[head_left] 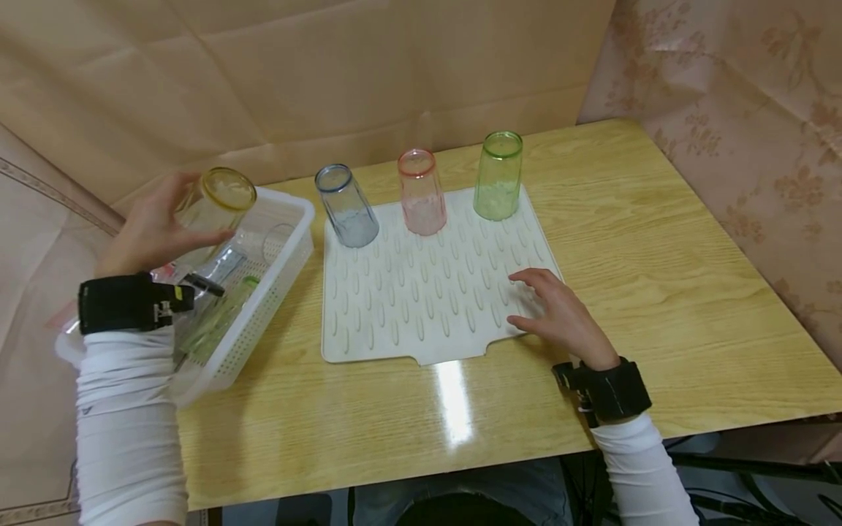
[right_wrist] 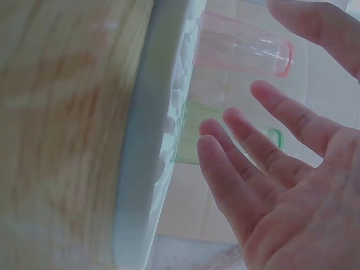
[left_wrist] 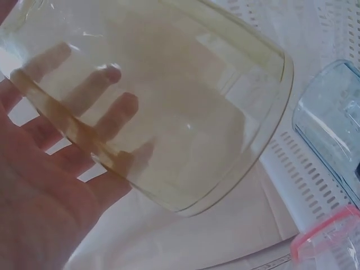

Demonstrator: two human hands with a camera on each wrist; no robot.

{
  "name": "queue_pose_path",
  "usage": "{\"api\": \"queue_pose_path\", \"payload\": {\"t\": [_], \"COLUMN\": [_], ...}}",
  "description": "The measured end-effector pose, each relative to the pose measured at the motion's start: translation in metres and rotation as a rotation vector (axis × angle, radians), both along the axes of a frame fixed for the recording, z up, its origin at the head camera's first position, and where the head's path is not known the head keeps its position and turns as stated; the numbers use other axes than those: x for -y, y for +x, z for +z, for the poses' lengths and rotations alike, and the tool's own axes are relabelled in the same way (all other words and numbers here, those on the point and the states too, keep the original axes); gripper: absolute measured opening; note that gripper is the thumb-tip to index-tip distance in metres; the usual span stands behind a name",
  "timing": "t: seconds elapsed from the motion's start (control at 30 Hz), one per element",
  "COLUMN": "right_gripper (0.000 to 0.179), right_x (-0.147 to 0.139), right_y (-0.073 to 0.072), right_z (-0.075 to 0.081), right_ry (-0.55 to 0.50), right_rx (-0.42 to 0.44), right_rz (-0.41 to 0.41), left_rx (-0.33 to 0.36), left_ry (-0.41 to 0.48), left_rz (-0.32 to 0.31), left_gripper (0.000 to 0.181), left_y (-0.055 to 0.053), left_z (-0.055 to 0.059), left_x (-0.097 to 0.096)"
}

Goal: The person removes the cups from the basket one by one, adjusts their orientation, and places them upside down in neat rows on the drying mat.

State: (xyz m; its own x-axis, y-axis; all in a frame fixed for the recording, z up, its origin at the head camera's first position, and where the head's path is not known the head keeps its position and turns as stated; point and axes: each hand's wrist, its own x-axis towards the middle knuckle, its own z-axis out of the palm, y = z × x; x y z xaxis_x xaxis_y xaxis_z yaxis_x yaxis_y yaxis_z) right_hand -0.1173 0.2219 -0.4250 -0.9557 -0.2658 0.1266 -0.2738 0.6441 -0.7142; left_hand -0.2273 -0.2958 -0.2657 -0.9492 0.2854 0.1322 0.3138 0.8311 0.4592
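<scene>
A clear yellow-tinted glass (head_left: 226,191) is gripped in my left hand (head_left: 150,228) above the white basket (head_left: 289,252). In the left wrist view the fingers curl behind the yellow glass (left_wrist: 197,129), seen through its wall. My right hand (head_left: 559,314) hovers by the near right corner of the white drying mat (head_left: 408,285), its fingers apart and holding nothing. Along the mat's far side stand a blue glass (head_left: 351,212), a pink glass (head_left: 423,197) and a green glass (head_left: 498,179).
More glasses lie in the basket, among them a green one (head_left: 224,314); in the left wrist view a blue one (left_wrist: 332,124) and a pink rim (left_wrist: 320,228) show there. The wooden table (head_left: 658,277) carries mat and basket. A beige cloth (head_left: 368,80) hangs behind.
</scene>
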Motion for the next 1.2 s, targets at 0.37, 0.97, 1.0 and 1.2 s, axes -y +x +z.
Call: {"api": "queue_pose_path", "payload": {"t": [0.37, 0.97, 1.0, 1.2], "right_gripper": [0.059, 0.061, 0.061, 0.060], "right_x": [-0.002, -0.004, -0.004, -0.004], "right_y": [0.001, 0.000, 0.000, 0.001], "right_z": [0.000, 0.000, 0.000, -0.001], "right_ry": [0.010, 0.009, 0.009, 0.028], "right_rx": [-0.026, -0.023, -0.023, -0.026], "right_rz": [-0.007, -0.010, -0.009, -0.016], "left_rx": [-0.031, -0.130, -0.142, -0.209], "left_ry": [0.037, 0.061, 0.064, 0.094], "left_rz": [0.010, -0.041, -0.049, -0.092], "left_gripper": [0.090, 0.091, 0.091, 0.086], "left_y": [0.001, 0.002, 0.003, 0.002], "left_z": [-0.002, 0.001, 0.001, -0.002], "left_x": [-0.010, -0.034, -0.036, -0.042]}}
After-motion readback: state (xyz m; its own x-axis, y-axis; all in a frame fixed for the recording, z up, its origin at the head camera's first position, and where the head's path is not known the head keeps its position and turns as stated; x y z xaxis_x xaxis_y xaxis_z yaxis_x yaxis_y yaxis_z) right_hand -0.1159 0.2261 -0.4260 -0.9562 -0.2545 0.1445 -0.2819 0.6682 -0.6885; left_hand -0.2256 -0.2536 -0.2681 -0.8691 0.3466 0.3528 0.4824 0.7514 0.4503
